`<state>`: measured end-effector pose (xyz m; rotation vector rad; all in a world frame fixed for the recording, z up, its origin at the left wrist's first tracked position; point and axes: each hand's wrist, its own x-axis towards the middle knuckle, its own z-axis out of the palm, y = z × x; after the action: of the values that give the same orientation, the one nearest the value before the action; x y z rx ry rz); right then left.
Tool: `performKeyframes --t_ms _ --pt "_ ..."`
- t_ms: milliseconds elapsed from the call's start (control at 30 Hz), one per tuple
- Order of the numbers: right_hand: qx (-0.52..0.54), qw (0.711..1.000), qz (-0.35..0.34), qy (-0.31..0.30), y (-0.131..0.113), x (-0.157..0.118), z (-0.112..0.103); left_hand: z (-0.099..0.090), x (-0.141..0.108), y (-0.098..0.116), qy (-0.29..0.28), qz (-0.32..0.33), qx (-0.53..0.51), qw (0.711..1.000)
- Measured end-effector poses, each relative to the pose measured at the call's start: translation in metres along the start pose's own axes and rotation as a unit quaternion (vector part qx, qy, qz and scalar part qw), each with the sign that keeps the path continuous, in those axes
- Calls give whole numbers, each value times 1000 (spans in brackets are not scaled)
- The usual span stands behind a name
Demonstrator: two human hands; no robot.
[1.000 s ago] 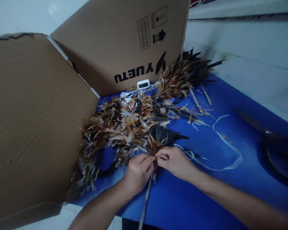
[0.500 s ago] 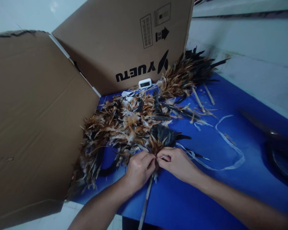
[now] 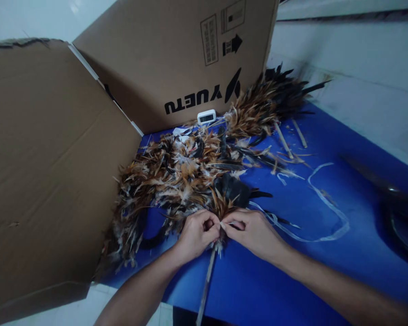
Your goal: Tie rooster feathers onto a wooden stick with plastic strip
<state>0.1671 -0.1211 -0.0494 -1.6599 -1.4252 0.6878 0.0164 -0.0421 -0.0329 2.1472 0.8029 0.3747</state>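
Both hands meet at the base of a small bunch of brown and black feathers (image 3: 224, 203) tied around a thin stick (image 3: 207, 283). My left hand (image 3: 199, 233) is closed in a pinch, its thumb and forefinger at the feather stems. Facing it, my right hand (image 3: 250, 228) pinches at the same spot, fingertips nearly touching the left ones. A whitish bit of string shows between the fingertips. From behind the right hand a translucent plastic string (image 3: 329, 237) trails in a loop over the blue tabletop (image 3: 275, 285).
Loose feathers (image 3: 180, 176) lie heaped beyond my hands. A finished-looking feather bundle (image 3: 268, 104) with sticks lies at the back right. Cardboard panels (image 3: 139, 59) stand left and behind. A small white digital display (image 3: 206, 117) leans there. Large dark scissors (image 3: 391, 192) rest at right.
My left hand's fingers have shifted slightly, with the forefinger more arched and a gap visible above the thumb. The right hand stays almost in place, and the view has moved slightly.
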Motion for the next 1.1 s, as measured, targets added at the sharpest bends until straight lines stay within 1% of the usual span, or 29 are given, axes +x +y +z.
performKeyframes --t_ms 100,200,300,400,500,600,767,933,1100 --pt "5 1000 5 -5 1 0 0 0 0 0 -6 -17 -15 1000" --pt "5 1000 21 -12 -1 1 0 0 -1 2 -3 2 3 1000" --pt "16 999 42 -25 -3 3 -2 2 -2 2 17 52 51 997" --pt "25 998 54 -38 -4 5 -3 6 -4 -1 58 120 94 987" --pt "26 997 54 -43 -3 6 -3 10 -6 -4 98 180 108 973" --pt "27 997 54 -46 -1 6 -2 12 -7 -6 116 217 119 962" --pt "23 996 70 -55 0 6 -1 12 -8 -8 127 227 159 952" --pt "31 994 86 -58 1 6 -2 10 -12 -8 91 243 203 944" --pt "25 995 86 -54 1 6 -1 13 -14 -7 109 235 231 938"
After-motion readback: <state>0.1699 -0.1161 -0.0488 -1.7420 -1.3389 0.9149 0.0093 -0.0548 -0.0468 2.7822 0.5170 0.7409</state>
